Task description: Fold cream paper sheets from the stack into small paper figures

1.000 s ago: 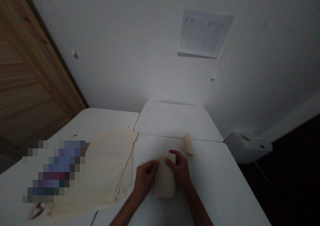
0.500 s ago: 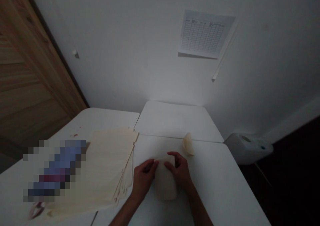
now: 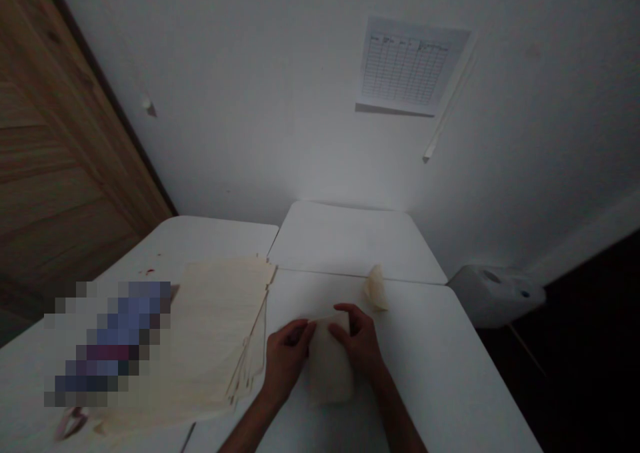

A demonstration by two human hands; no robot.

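Observation:
A small beige rectangular piece point(image 3: 330, 369), like folded paper or cloth, is held by its far edge above the white table. My left hand point(image 3: 289, 349) pinches the far left corner between thumb and fingers. At the far right corner, my right hand point(image 3: 359, 336) grips with the thumb on the near face and the fingers behind. The piece's near end hangs toward me between my forearms. Just beyond my right hand lies a small folded cream scrap point(image 3: 376, 289).
Cream sheets point(image 3: 215, 326) lie in an uneven stack on the left. A pixelated bluish thing point(image 3: 117, 333) rests at their left. White tables point(image 3: 425, 359) meet at seams before a wall with a printed chart point(image 3: 407, 63). A white container point(image 3: 495, 296) stands beyond the right edge.
Both hands stay almost in place with the same hold. The near end of the beige piece has shifted very slightly. The view has moved a little.

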